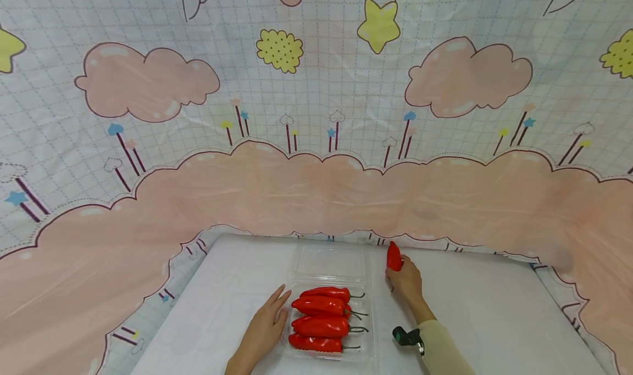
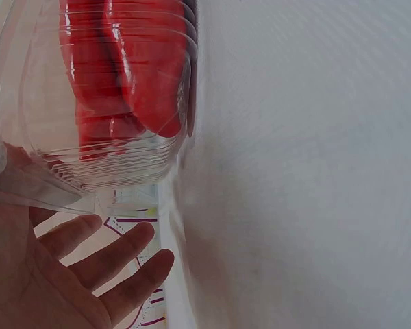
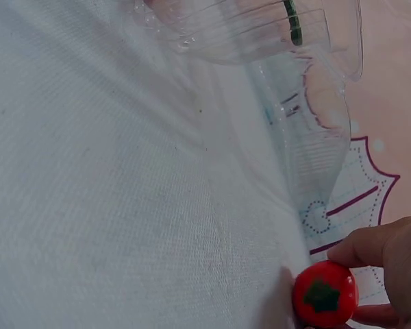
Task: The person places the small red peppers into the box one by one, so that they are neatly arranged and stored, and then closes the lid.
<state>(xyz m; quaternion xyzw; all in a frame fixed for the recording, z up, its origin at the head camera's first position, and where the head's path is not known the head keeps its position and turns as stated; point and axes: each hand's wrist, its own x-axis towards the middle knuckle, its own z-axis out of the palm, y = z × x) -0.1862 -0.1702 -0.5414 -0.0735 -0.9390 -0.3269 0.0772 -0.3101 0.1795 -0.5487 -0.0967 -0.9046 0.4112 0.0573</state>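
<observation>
A clear plastic clamshell box [image 1: 367, 342] lies unlatched on the table, its lid [image 1: 331, 262] folded back away from me. Inside, several long red peppers [image 1: 321, 326] lie in a stack, their green stems pointing right. My left hand [image 1: 264, 328] is at the box's left side, fingers extended and spread; the left wrist view shows its thumb side against the ribbed plastic wall [image 2: 113, 171]. To the right of the lid, my right hand [image 1: 407, 283] pinches another red pepper [image 1: 393, 256] between thumb and fingers. Its green stem end [image 3: 323, 295] faces the right wrist camera.
A white cloth [image 1: 475, 309] covers the table. Behind and at both sides hangs a patterned curtain [image 1: 316, 194] with clouds and stars, meeting the table's far edge. A dark wrist camera [image 1: 406, 336] sits at the right sleeve.
</observation>
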